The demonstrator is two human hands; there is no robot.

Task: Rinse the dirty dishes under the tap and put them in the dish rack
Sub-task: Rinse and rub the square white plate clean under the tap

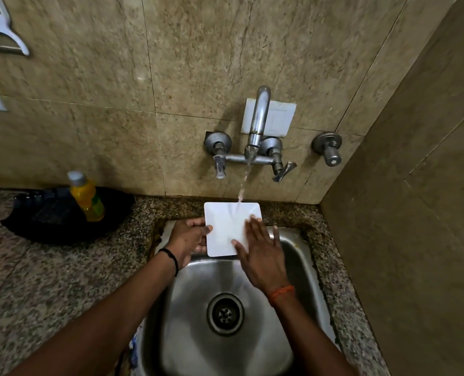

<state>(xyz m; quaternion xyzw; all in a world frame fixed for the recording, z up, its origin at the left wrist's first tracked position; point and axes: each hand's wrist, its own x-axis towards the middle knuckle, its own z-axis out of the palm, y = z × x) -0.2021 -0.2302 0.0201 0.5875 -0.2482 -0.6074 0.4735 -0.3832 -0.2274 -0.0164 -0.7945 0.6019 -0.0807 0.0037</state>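
Note:
A white square plate [225, 226] is held over the back of the steel sink [293, 256]. Water runs from the wall tap [258, 123] and lands on the plate's far right part. My left hand [188, 240] grips the plate's left edge, thumb on top and fingers underneath. My right hand [260, 251] lies flat on the plate's right side with straight, spread fingers. The plate's face looks clean and wet.
The sink's drain [225, 313] sits in the middle of the basin. A yellow bottle [87, 196] stands on a black dish rack or mat [62, 215] on the granite counter at left. A side wall closes the right. A white peeler [0, 36] hangs top left.

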